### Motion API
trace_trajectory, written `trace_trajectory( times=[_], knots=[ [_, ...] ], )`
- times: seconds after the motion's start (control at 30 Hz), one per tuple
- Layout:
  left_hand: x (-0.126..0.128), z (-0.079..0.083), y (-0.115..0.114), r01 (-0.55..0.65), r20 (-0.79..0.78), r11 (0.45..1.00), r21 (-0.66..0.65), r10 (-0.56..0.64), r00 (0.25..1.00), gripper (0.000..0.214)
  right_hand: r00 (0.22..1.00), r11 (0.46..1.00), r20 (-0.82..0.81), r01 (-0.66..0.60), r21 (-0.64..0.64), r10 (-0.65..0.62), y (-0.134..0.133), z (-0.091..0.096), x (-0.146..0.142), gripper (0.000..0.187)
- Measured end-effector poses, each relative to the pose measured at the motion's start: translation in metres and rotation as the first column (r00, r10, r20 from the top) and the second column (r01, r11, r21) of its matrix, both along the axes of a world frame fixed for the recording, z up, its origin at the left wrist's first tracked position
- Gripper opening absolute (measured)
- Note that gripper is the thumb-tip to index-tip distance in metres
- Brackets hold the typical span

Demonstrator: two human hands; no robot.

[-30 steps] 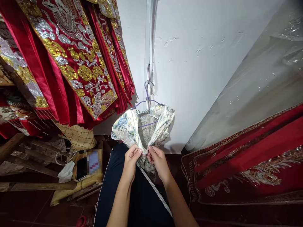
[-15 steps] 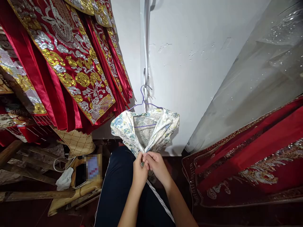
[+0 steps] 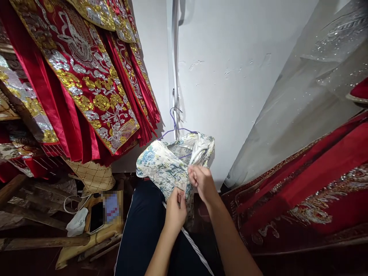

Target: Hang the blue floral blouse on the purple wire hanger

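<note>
A white blouse with blue and yellow flowers (image 3: 163, 165) hangs on a purple wire hanger (image 3: 174, 124) in front of me. My right hand (image 3: 203, 183) pinches the upper part of its front edge, close to the neckline. Lower and to the left, my left hand (image 3: 176, 205) is closed on the same edge, and the cloth between the two hands is drawn taut. The left front panel lies across the neck opening. Below my hands, a white twisted strip (image 3: 195, 245) runs down over my dark trousers (image 3: 140, 230); where its upper end goes is hidden.
Red embroidered garments (image 3: 100, 96) with gold and silver sequins hang at the left. On a bamboo stool (image 3: 71, 251) lie a phone (image 3: 97, 216), a crumpled tissue (image 3: 77, 223) and a white cable. A white wall stands behind; plastic-covered red garments (image 3: 301, 199) hang at the right.
My hands, together at the neckline's lower point before, have moved apart. The right hand went up and right, the left slightly down. The left front panel has been pulled across to the right.
</note>
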State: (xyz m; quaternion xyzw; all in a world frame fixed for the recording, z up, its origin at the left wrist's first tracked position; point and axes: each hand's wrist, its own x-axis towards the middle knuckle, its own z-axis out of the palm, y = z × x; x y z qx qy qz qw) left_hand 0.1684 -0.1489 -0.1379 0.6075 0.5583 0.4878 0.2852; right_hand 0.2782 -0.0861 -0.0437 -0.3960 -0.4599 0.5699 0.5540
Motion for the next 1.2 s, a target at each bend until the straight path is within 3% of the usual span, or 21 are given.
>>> trace_trajectory(
  times=[0.13, 0.23, 0.37, 0.57, 0.9, 0.97, 1.03, 1.2],
  knots=[
    [0.010, 0.005, 0.009, -0.044, -0.016, 0.998, 0.037, 0.045, 0.999, 0.009, 0.999, 0.993, -0.045, 0.022, 0.116, -0.016, 0.027, 0.056, -0.001, 0.026],
    [0.008, 0.000, 0.021, -0.034, -0.081, 0.999, 0.010, 0.035, 0.996, 0.012, 0.997, 0.984, -0.064, 0.056, 0.171, -0.045, 0.032, 0.075, -0.007, 0.025],
    [-0.010, -0.013, 0.042, 0.011, -0.251, 0.992, -0.122, -0.042, 0.967, 0.019, 0.998, 0.984, -0.045, 0.048, 0.174, -0.041, 0.027, 0.072, -0.013, 0.026],
    [-0.041, -0.020, 0.066, -0.024, -0.313, 0.982, -0.185, -0.036, 0.949, 0.029, 1.000, 0.982, -0.007, 0.030, 0.186, -0.029, 0.030, 0.069, -0.024, 0.026],
    [-0.032, -0.022, 0.053, 0.020, -0.258, 0.984, -0.175, -0.066, 0.964, 0.027, 1.000, 0.988, -0.007, -0.005, 0.154, 0.006, 0.030, 0.069, -0.024, 0.024],
    [-0.034, -0.011, 0.052, 0.060, -0.231, 0.987, -0.148, -0.094, 0.968, 0.021, 1.000, 0.983, -0.002, -0.021, 0.180, 0.022, 0.030, 0.069, -0.020, 0.022],
    [-0.037, 0.011, 0.051, 0.090, -0.152, 0.994, -0.059, -0.098, 0.983, 0.011, 1.000, 0.977, 0.002, -0.025, 0.211, 0.025, 0.029, 0.069, -0.014, 0.021],
    [-0.036, 0.090, 0.053, 0.007, 0.155, 0.963, 0.268, -0.051, 0.987, 0.026, 0.994, 0.958, 0.105, -0.071, 0.278, 0.043, 0.010, 0.070, -0.009, 0.021]
  ],
)
